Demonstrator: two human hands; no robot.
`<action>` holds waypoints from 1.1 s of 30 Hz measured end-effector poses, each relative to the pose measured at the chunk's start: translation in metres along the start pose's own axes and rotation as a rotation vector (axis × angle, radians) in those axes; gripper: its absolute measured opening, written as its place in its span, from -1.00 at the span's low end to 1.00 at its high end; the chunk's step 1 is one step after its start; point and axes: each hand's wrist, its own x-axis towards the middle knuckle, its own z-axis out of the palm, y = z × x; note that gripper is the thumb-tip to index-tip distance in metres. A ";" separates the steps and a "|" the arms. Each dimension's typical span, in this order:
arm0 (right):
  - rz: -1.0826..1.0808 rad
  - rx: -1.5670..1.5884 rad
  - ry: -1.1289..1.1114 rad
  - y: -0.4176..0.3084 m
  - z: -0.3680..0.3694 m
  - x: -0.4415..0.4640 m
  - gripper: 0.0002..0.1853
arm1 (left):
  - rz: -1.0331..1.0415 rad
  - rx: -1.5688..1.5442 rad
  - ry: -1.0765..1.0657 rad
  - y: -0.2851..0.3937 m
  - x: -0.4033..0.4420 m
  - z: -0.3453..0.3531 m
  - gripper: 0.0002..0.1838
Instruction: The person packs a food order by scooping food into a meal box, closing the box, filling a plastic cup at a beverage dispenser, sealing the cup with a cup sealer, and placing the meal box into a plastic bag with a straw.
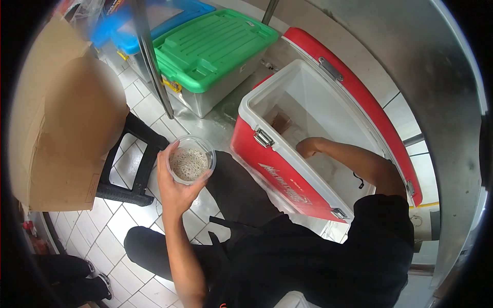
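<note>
My left hand (179, 192) is wrapped round a clear plastic cup (190, 160) with a pale, frothy or grainy content. The cup is held above my knee. My right hand (308, 148) reaches down inside a red cooler box (277, 169) with a white lining; its fingers are mostly hidden, so what they touch does not show. Left of that hand, a small brown block or container (280, 122) sits in the cooler. The cooler's red lid (359, 97) stands open at the far side.
Behind the cooler are a clear bin with a green lid (215, 46) and a blue-lidded bin (154, 20). A metal pole (154, 61) rises before them. A black stool (131, 192) and a cardboard box (36, 143) stand at left. Another person's legs (67, 277) show at lower left.
</note>
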 end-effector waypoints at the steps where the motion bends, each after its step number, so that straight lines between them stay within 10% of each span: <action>1: -0.187 -0.069 0.163 0.000 0.001 0.000 -0.49 | 0.002 0.011 -0.001 0.000 0.000 0.000 -0.13; 3: -0.382 -0.146 0.321 -0.004 -0.003 -0.003 -0.50 | 0.000 0.018 0.001 -0.002 -0.001 0.001 -0.13; 12: 0.144 -0.223 -0.109 0.009 -0.018 -0.059 -0.52 | -0.022 0.015 -0.047 -0.002 -0.002 0.003 -0.13; 15: -0.074 0.083 -0.072 0.015 0.000 -0.045 -0.60 | -0.005 0.027 -0.035 -0.004 -0.002 0.003 -0.13; 21: -0.191 -0.433 -0.621 0.011 0.042 0.015 -0.58 | 0.001 0.079 -0.056 -0.001 -0.005 0.004 -0.13; 33: -0.375 0.117 0.319 -0.071 -0.044 0.026 -0.61 | -0.005 0.019 -0.122 -0.003 0.000 -0.010 -0.08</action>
